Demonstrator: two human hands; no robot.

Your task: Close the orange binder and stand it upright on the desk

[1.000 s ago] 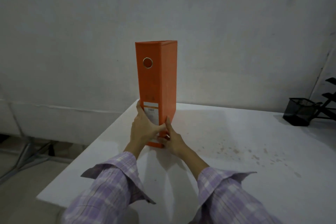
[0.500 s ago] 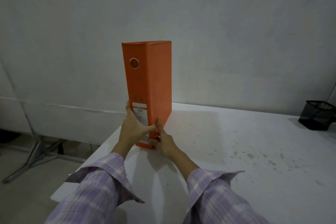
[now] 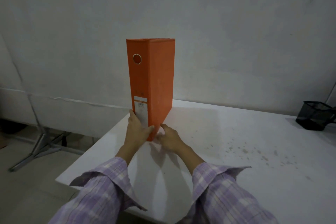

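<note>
The orange binder (image 3: 160,82) is closed and stands upright on its short end near the far left corner of the white desk (image 3: 236,160). Its spine faces me, with a metal finger ring near the top and a white label low down. My left hand (image 3: 136,131) grips the bottom of the spine, fingers on the left cover and thumb across the spine. My right hand (image 3: 169,138) sits low on the desk, its fingertips against the bottom front corner of the right cover. Both sleeves are purple plaid.
A black mesh pen holder (image 3: 316,116) stands at the desk's far right. Brown specks mark the desk top right of my hands. The desk's left edge runs close beside the binder. A metal stand's legs (image 3: 41,143) rest on the floor at left. A white wall lies behind.
The view has shifted, so the binder sits differently in frame. My right hand has slid down from the cover's side to its bottom corner. The left hand keeps its grip on the spine.
</note>
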